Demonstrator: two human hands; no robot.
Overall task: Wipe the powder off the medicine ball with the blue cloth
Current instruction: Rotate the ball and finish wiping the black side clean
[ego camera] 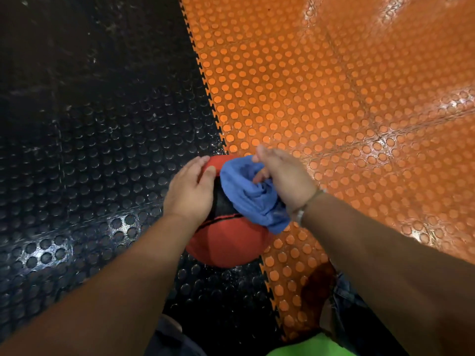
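The black studded mat (77,150) is being shown on the left. The left hand (189,191) is being laid on the upper left side of the medicine ball (226,242), fingers nearly straight and flat. The ball is being rested on the toothed seam between the mats. The bunched blue cloth (246,191) is being held against the ball's upper right side, with the fingers of the right hand (285,178) being curled into its folds. The orange studded mat (334,98) is being shown on the right.

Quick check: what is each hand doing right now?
Left hand: open, fingers resting flat on the medicine ball.
Right hand: fingers curled into the bunched blue cloth, holding it against the ball.
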